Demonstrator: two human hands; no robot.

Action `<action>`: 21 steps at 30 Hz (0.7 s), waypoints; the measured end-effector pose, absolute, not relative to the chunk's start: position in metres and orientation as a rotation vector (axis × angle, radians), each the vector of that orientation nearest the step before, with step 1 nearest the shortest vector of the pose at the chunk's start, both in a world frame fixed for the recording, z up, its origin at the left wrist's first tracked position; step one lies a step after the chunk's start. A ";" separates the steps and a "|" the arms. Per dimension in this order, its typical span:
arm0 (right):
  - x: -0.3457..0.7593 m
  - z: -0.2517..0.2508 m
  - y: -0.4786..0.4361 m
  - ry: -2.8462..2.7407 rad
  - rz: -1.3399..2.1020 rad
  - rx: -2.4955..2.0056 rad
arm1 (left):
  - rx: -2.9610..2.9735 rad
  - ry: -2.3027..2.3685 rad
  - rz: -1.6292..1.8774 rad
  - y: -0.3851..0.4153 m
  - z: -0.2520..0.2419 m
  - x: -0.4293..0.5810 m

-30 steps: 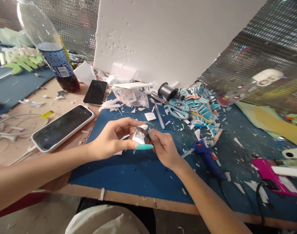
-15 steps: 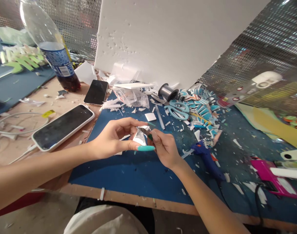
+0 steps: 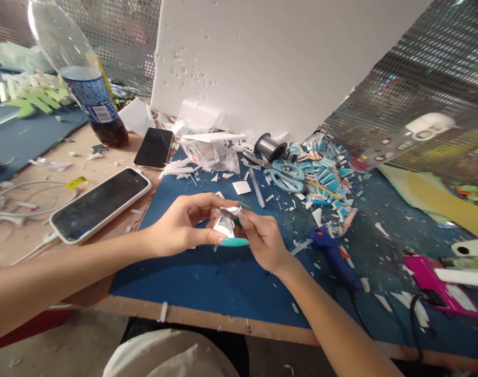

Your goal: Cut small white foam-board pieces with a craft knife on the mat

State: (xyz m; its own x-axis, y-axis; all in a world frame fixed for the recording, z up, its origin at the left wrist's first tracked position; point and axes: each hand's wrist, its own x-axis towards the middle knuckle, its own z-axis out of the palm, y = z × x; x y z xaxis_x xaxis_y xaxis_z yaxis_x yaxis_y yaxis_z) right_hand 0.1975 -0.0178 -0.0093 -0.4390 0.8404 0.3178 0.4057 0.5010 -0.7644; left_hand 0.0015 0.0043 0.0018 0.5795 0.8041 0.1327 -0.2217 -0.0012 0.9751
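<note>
Between the thumb and fingers of my left hand (image 3: 195,222) is a small white piece (image 3: 225,226) with a shiny grey face, its kind unclear. My right hand (image 3: 264,235) is closed in a pinch at the right side of this piece. A thin grey blade-like strip (image 3: 234,210) shows at its fingertips, against the top of the white piece; the fingers hide most of it. Both hands are raised a little over a blue cutting mat (image 3: 199,285).
A blue glue gun (image 3: 335,259) lies right of my hands. Beyond them are light-blue scissors (image 3: 286,177), a wire spool (image 3: 269,147) and many foam scraps (image 3: 327,180). Phones (image 3: 101,205) and a cola bottle (image 3: 93,104) are at left; a white foam board (image 3: 270,63) stands behind.
My right fingertips have moved slightly up and left over the white piece, which has turned a little. My left hand stays almost still.
</note>
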 end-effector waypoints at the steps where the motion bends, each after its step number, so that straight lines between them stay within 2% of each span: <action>1: 0.198 -0.009 -0.018 -2.041 0.826 -1.013 | 1.327 0.545 0.879 0.004 0.002 0.002; 21: 0.195 -0.005 -0.020 -1.781 1.302 -0.909 | 1.266 0.475 0.873 0.003 0.001 0.002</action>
State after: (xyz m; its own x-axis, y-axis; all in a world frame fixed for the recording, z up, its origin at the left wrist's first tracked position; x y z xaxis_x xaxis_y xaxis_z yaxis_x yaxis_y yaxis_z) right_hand 0.1946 -0.0200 -0.0050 -0.4772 0.8654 0.1527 0.1172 0.2349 -0.9649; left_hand 0.0021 0.0034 0.0006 0.6041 0.7830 0.1480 -0.3007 0.0520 0.9523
